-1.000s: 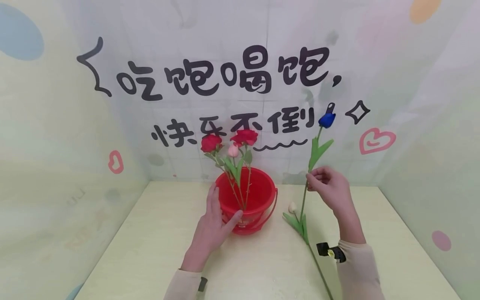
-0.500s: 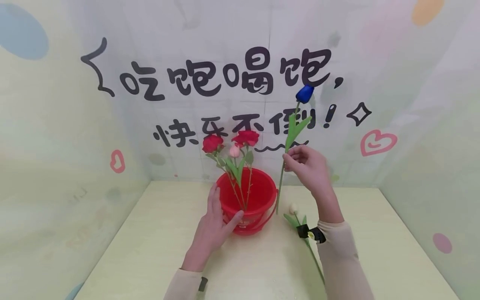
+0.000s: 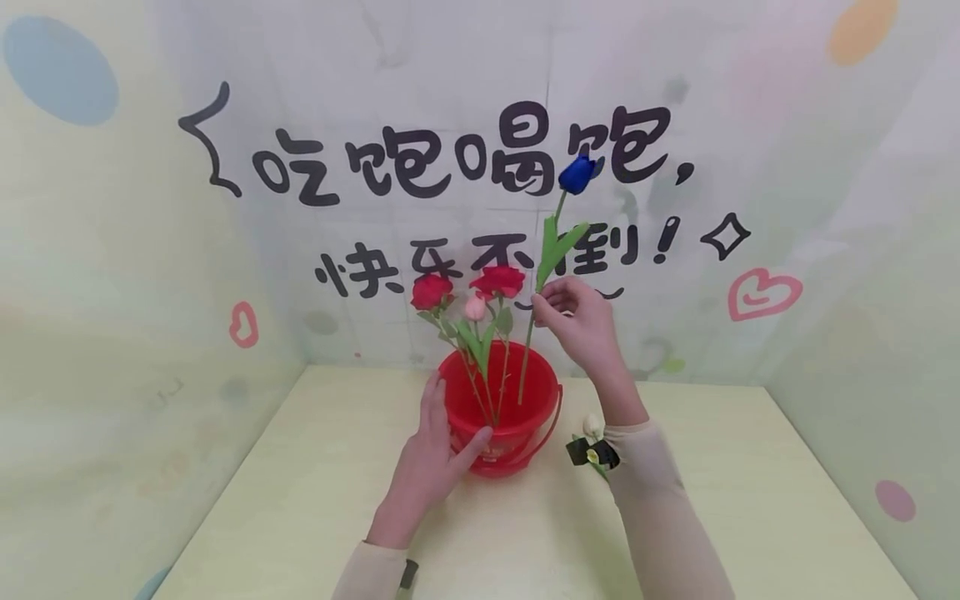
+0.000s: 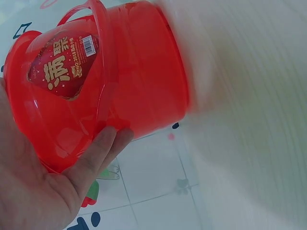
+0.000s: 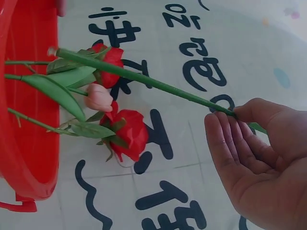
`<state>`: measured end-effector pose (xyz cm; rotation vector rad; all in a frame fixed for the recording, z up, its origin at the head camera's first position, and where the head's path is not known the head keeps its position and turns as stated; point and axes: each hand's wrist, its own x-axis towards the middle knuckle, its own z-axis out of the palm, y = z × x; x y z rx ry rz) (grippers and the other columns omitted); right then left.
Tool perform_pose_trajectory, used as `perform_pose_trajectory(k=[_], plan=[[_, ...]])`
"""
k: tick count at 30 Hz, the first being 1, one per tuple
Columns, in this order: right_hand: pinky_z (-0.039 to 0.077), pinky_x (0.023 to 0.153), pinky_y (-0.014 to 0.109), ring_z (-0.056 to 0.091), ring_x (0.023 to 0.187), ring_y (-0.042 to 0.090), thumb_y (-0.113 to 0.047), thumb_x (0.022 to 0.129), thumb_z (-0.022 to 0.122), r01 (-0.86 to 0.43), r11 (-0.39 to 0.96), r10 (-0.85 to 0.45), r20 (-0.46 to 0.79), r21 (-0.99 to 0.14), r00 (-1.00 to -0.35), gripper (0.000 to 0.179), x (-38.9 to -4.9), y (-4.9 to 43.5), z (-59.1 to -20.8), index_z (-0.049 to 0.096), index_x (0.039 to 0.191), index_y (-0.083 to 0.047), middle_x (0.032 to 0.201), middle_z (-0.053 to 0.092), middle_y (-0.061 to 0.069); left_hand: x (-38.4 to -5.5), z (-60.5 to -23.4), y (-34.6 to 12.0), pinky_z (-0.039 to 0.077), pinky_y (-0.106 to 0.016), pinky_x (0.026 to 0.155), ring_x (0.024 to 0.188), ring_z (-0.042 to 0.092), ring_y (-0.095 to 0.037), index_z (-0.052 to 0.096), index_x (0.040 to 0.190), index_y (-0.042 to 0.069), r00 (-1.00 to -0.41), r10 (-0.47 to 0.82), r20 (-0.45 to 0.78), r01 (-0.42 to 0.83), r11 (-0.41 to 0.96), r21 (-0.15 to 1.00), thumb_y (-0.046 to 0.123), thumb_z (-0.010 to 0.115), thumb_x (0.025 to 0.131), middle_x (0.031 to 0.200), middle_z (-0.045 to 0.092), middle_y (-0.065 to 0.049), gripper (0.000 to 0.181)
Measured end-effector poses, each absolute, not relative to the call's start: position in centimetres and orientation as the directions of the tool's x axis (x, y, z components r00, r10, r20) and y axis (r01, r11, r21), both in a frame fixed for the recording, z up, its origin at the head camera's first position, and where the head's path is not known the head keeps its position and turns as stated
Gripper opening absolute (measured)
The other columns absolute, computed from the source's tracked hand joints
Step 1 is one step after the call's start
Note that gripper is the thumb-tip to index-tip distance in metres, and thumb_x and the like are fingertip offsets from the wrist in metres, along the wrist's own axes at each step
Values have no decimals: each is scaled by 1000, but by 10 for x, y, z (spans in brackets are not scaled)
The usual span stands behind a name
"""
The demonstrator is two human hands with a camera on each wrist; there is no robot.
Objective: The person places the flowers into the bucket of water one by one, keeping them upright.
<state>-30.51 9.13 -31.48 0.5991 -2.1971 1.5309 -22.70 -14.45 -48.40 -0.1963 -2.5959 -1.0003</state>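
Observation:
A red bucket (image 3: 513, 450) stands on the table with two red roses (image 3: 432, 292) and a pink tulip (image 3: 475, 307) in it. My left hand (image 3: 420, 471) rests against its near left side, fingers extended along the wall and thumb across the front rim; the left wrist view shows the fingers (image 4: 98, 153) below the labelled side. Between thumb and fingertips, my right hand (image 3: 585, 325) pinches the green stem of a blue tulip (image 3: 577, 175) just under its leaves. That stem slants down over the bucket's opening, and its cut end shows near the rim in the right wrist view.
To the right of the bucket a white tulip (image 3: 592, 426) lies on the pale table (image 3: 750, 500), mostly hidden behind the right sleeve. A backdrop (image 3: 420, 75) with black lettering rises behind, and patterned side walls flank the table.
My right hand has carried the blue tulip up and left, from beside the bucket to over its opening. The left hand has stayed against the bucket. The view has shifted slightly.

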Motion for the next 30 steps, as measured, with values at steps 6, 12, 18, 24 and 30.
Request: perform_pose_trajectory(k=[6,12,18,24,30], plan=[[57,76,26,74,84,26,-17,101,72,-522,317,-161,497,-792,-853,19,-317,79,-337,69,109,0,97,73,15,-224,-486,-144,64,-40,84,128,60,-22,1,171,25,-931,0,365,244,744,622,72,71,88,169,26,3,118],[60,75,32,73,86,27,-14,100,73,-508,346,-205,464,-789,-862,17,-323,67,-358,69,108,0,97,74,14,-225,-486,-144,64,-37,82,125,61,-21,1,171,25,-928,6,373,252,749,612,74,68,89,171,24,2,117],[63,77,35,74,85,25,-15,99,75,-501,383,-250,435,-776,-865,16,-330,56,-376,70,106,-1,96,75,13,-227,-484,-144,64,-35,81,124,62,-20,2,171,24,-920,14,391,268,749,606,73,68,89,171,22,4,116],[64,80,36,74,88,25,-14,99,75,-445,412,-266,363,-795,-893,15,-329,51,-389,70,106,-2,98,74,12,-228,-484,-144,63,-32,79,120,63,-20,2,171,24,-919,13,393,268,752,602,74,67,90,171,24,2,115],[64,80,36,74,88,25,-13,100,74,-424,411,-303,318,-807,-898,15,-330,47,-398,70,108,-1,99,74,13,-229,-485,-143,63,-31,78,117,64,-20,2,171,24,-919,7,394,262,758,597,73,67,90,171,24,2,115]])
